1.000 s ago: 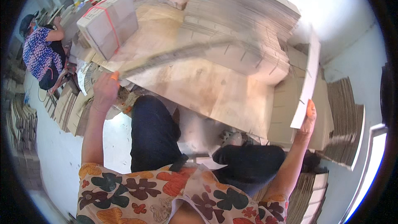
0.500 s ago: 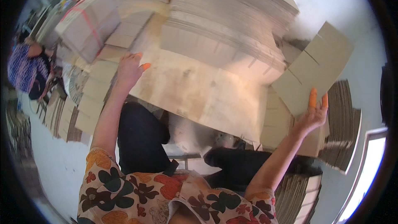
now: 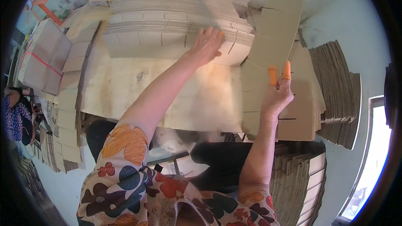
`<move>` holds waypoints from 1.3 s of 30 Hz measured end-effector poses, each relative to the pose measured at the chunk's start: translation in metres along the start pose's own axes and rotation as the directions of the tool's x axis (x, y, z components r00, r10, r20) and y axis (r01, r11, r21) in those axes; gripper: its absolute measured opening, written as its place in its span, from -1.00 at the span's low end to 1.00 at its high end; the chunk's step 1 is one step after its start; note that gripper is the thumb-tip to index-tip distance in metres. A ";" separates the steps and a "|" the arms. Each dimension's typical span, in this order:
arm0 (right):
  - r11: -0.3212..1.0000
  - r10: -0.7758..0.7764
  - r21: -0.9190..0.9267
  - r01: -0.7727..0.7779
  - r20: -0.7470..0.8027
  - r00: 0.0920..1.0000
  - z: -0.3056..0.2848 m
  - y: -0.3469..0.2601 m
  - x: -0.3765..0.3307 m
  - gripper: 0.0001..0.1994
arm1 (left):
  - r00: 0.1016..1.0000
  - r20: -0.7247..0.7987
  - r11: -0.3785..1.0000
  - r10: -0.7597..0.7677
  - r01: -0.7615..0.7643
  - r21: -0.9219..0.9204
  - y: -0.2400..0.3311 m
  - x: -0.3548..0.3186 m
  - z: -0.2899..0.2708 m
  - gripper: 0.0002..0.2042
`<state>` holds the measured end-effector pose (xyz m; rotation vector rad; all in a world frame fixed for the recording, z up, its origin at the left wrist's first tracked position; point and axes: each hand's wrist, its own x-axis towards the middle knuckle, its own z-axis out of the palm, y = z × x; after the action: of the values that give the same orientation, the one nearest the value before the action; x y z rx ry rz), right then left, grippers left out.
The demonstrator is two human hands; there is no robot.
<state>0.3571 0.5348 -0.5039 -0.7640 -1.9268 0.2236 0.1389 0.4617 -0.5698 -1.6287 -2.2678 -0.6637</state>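
Note:
Orange covers sit on some fingertips of both hands. My left hand [image 3: 206,47] reaches across the wooden board [image 3: 167,79] to the right part of a long row of upright slotted cardboard sheets [image 3: 142,37]. Its fingers bend over the row's front top edge; whether they grip a sheet does not show clearly. In my right hand [image 3: 278,94] is a slotted cardboard strip [image 3: 276,29], pinched at its near end between the covered fingers. The strip points away from me, above a pile of cardboard sheets [image 3: 299,113] at the right.
More cardboard stacks [image 3: 335,83] stand against the right wall, with another bundle [image 3: 295,188] by my right elbow. At left are a line of cardboard pieces [image 3: 69,88] and a box tied with red strap [image 3: 46,56]. Another person [image 3: 19,113] sits at the far left.
My left hand has moved right and forward from the board's left side to the sheet row. My right hand has swung the strip leftward, over the right-hand pile. The view has shifted too.

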 end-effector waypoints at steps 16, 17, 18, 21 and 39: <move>1.000 0.006 -0.024 -0.005 0.058 0.998 0.005 -0.007 -0.006 -0.49 | 0.967 0.011 0.967 0.254 -0.254 -0.013 0.015 -0.014 0.003 -0.87; 0.999 0.016 -0.044 -0.012 0.088 0.996 0.003 -0.009 -0.006 -0.50 | 0.961 0.029 0.961 0.274 -0.273 -0.044 0.020 -0.015 -0.001 -0.84; 0.998 0.025 -0.063 -0.018 0.119 0.993 0.002 -0.010 -0.006 -0.50 | 0.959 0.058 0.961 0.276 -0.274 -0.037 0.025 -0.016 -0.004 -0.85; 0.995 -0.006 -0.094 0.020 0.147 0.989 -0.003 -0.014 -0.005 -0.51 | 0.959 0.091 0.963 0.270 -0.268 -0.034 0.032 -0.017 -0.010 -0.85; 0.981 -0.019 -0.151 0.121 0.547 0.837 0.011 0.014 -0.039 -0.35 | 0.955 0.094 0.897 0.280 -0.226 -0.379 0.080 -0.033 -0.061 -0.86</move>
<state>0.3646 0.5241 -0.5448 -0.8024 -2.5433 0.2414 0.2218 0.4245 -0.5159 -2.1676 -2.0565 -0.9707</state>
